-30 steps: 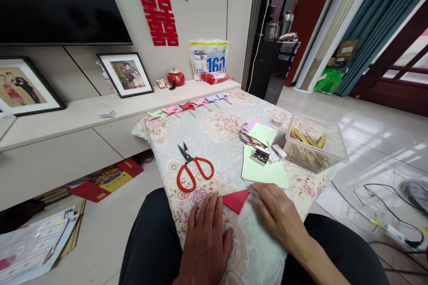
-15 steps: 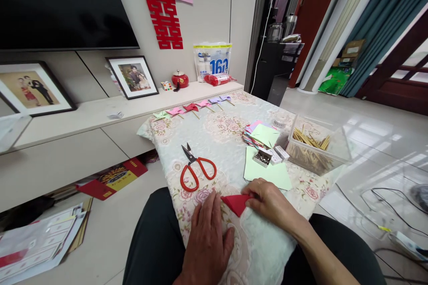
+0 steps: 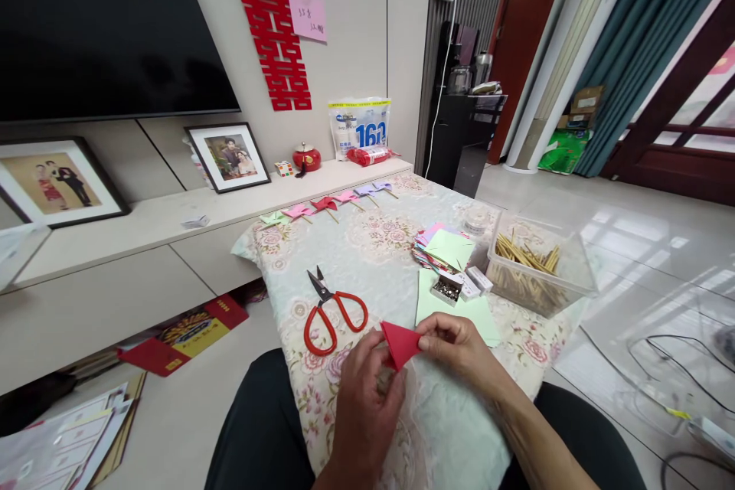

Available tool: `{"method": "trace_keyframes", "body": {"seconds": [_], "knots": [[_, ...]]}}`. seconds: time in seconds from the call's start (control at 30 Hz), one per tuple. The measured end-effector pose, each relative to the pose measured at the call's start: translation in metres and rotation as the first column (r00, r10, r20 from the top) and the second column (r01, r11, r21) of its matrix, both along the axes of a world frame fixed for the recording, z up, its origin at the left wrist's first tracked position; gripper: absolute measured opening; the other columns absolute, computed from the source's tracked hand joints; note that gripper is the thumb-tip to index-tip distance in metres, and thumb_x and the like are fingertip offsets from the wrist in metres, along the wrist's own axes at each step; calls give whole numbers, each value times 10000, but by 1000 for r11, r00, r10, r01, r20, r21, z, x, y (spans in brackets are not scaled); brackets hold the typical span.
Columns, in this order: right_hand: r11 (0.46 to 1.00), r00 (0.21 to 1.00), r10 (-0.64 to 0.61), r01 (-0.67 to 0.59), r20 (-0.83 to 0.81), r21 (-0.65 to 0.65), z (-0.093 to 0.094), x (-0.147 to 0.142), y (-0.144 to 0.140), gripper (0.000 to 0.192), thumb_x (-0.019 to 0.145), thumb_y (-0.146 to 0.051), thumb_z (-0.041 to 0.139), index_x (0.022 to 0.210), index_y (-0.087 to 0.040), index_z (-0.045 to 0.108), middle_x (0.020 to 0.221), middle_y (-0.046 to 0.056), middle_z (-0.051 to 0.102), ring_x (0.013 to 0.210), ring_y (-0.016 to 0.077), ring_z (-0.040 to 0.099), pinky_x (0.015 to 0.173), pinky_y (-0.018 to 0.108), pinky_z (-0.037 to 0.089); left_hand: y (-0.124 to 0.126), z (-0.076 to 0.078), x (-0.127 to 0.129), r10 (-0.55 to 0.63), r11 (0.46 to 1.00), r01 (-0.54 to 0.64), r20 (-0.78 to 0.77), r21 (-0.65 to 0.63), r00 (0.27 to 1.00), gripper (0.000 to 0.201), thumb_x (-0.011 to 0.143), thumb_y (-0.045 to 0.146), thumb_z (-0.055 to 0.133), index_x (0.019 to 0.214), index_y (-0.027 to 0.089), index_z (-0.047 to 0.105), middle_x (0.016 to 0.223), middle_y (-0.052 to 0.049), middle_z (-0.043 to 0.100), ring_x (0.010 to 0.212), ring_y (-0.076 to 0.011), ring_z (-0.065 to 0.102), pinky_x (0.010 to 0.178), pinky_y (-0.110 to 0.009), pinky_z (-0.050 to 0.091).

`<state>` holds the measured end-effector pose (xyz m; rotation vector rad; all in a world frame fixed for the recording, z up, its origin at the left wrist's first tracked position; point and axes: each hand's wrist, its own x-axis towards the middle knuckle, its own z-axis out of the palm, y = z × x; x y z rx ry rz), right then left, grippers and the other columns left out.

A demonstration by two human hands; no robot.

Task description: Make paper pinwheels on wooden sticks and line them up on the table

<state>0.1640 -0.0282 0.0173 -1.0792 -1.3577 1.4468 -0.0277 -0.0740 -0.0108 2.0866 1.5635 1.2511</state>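
The scissors [image 3: 333,311] lie shut on the cloth [image 3: 396,233], left of the hands. The left hand [image 3: 367,398] pinches the left edge of the red paper [image 3: 400,342], a folded triangle lifted just off the cloth; the right hand [image 3: 459,348] pinches its right corner. The fold looks in progress, and squaring the edges before creasing calls for a steady pinch. Further right lie green paper [image 3: 459,311] and a box of sticks [image 3: 537,268].
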Motion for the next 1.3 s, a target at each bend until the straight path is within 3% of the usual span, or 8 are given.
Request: {"method": "trace_keyframes", "body": {"seconds": [0.13, 0.23, 0.37, 0.5, 0.8, 1.03, 1.17, 1.3], "knots": [[999, 997, -35, 37, -70, 18, 2, 3, 2, 344, 772, -508, 781, 842, -174, 741, 641, -18, 630, 589, 116, 503, 587, 246, 361, 11, 21, 3, -27, 955, 110, 287, -277, 958, 188, 917, 294, 550, 927, 207, 717, 919, -52, 756, 883, -236, 693, 809, -378, 551], [997, 996, -45, 49, -82, 55, -1, 8, 4, 336, 831, -505, 733, 855, -171, 756, 666, -6, 633, 620, 122, 503, 611, 252, 363, 17, 27, 6, 21, 834, 332, 626, -441, 779, 195, 885, 368, 624, 871, 188, 697, 796, -32, 751, 735, -203, 679, 683, -307, 526], [998, 994, -30, 36, -101, 61, -5, 10, 6, 359, 873, -512, 687, 872, -165, 776, 702, 18, 666, 649, 133, 519, 639, 265, 376, 21, 30, 11, 141, 710, 569, 876, -415, 462, 268, 774, 366, 777, 941, 169, 705, 820, -48, 775, 703, -183, 692, 687, -283, 528], [999, 979, -15, 5, -204, -46, -6, 7, 6, 343, 831, -501, 741, 915, -171, 781, 741, 31, 712, 685, 144, 584, 684, 271, 416, 20, 36, 14, 264, 683, 578, 888, -447, 376, 373, 699, 333, 849, 1003, 155, 724, 892, -74, 783, 705, -177, 697, 655, -262, 532], [980, 914, -12, -69, -405, -184, 1, -1, 2, 352, 710, -382, 883, 981, -185, 776, 847, 36, 777, 715, 117, 654, 705, 229, 450, 19, 35, 16, 244, 675, 609, 905, -417, 349, 340, 709, 309, 858, 988, 164, 729, 894, -74, 789, 780, -195, 720, 672, -252, 536], [976, 911, -24, -69, -411, -208, -3, 0, 1, 319, 773, -430, 826, 959, -175, 778, 791, 27, 753, 699, 122, 631, 706, 243, 442, 20, 33, 14, 231, 656, 622, 898, -429, 376, 373, 737, 345, 833, 1041, 169, 707, 918, -81, 787, 765, -201, 715, 648, -262, 532], [983, 945, 26, -83, -326, -163, -4, 1, 2, 290, 796, -421, 801, 939, -169, 783, 760, 23, 732, 700, 144, 617, 709, 266, 431, 21, 34, 12, 111, 660, 618, 869, -427, 482, 375, 783, 358, 779, 1092, 169, 683, 906, -81, 788, 749, -209, 709, 686, -288, 522], [988, 944, 120, -143, -308, -53, 0, 2, 2, 427, 889, -548, 652, 958, -145, 775, 807, 56, 716, 761, 192, 615, 763, 320, 445, 18, 38, 13, -10, 716, 516, 732, -471, 681, 410, 838, 359, 686, 1204, 177, 651, 867, -81, 788, 720, -220, 695, 687, -304, 512]]}}
